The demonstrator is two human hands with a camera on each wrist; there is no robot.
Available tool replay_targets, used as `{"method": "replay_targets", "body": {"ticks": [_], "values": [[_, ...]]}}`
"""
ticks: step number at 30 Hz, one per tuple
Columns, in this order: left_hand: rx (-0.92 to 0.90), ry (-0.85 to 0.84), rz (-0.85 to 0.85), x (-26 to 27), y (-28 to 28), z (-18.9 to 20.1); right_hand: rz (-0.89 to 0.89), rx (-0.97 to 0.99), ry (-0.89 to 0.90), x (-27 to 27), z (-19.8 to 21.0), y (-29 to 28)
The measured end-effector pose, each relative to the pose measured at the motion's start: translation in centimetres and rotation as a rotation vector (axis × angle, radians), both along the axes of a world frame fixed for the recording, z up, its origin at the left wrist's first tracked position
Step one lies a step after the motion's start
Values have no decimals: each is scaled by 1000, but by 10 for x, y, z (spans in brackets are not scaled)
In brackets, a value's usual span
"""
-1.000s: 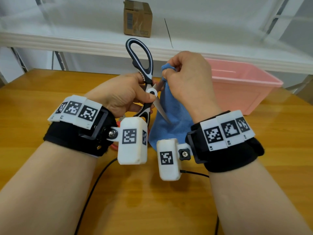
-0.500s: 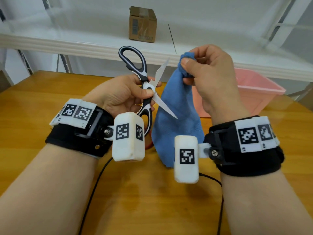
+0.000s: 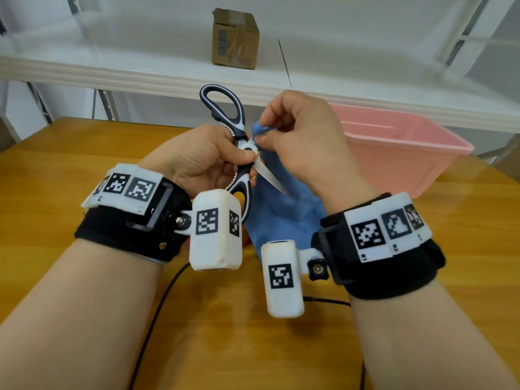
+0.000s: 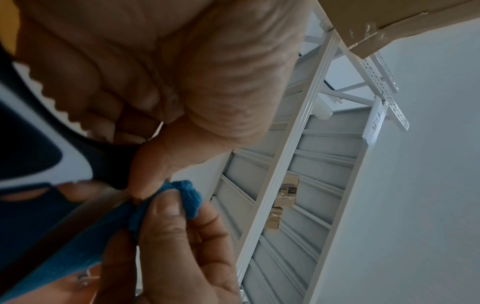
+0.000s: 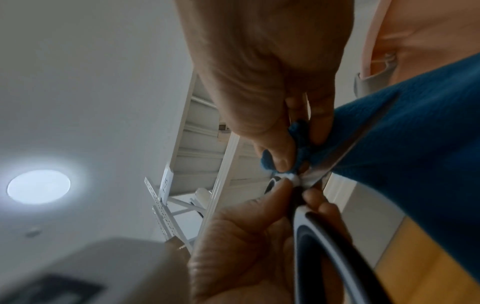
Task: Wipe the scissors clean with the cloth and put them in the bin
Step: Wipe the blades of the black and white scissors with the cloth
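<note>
The scissors (image 3: 239,153) are being held in the left hand (image 3: 202,159) at the centre of the head view, above the counter (image 3: 70,170). They are standing open: one black-and-white loop is pointing up toward the shelf (image 3: 140,77), the other loop is pointing down behind the left wrist camera, and one bare blade is slanting down and to the right, its tip lying in front of the cloth (image 3: 281,215). The long axis is thus being kept near upright, tilted slightly. The left grip is curled round the handles near the pivot, with the thumb pressed on the pivot area; in the left wrist view the fingers (image 4: 109,107) are seen wrapped against the toothed inner edge of the handle.

The cloth is being pinched in the right hand (image 3: 298,142) between thumb and forefinger, a small blue bunch being pressed against the second blade right at the pivot. The rest of the cloth is hanging down between the two wrists toward the counter. In the right wrist view the blade is seen running up and to the right across the cloth (image 5: 415,154).

The bin (image 3: 408,153), pink, is standing on the counter at the right of the frame, behind the right hand. A box (image 3: 235,39) is sitting on the shelf at the top centre.
</note>
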State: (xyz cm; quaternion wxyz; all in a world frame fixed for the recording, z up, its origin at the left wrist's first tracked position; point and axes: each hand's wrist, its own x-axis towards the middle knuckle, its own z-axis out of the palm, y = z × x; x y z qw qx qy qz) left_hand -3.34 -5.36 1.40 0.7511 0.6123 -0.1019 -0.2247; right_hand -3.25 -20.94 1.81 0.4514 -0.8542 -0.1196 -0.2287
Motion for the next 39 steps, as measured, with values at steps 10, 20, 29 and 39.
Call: {"method": "replay_targets", "body": {"ticks": [10,20,29,39], "values": [[211,-119,118,-1,-10,-1,-104,-198,-36,-4,0,3],[50,-47,-9,-1,-4,0,-96,182,-98,-4,5,-8],[-33,-13,-70,1,4,1,-51,168,-8,-3,10,-10],[105,-95,20,-4,-13,-1,-224,-72,-85,-1,0,-7]]}}
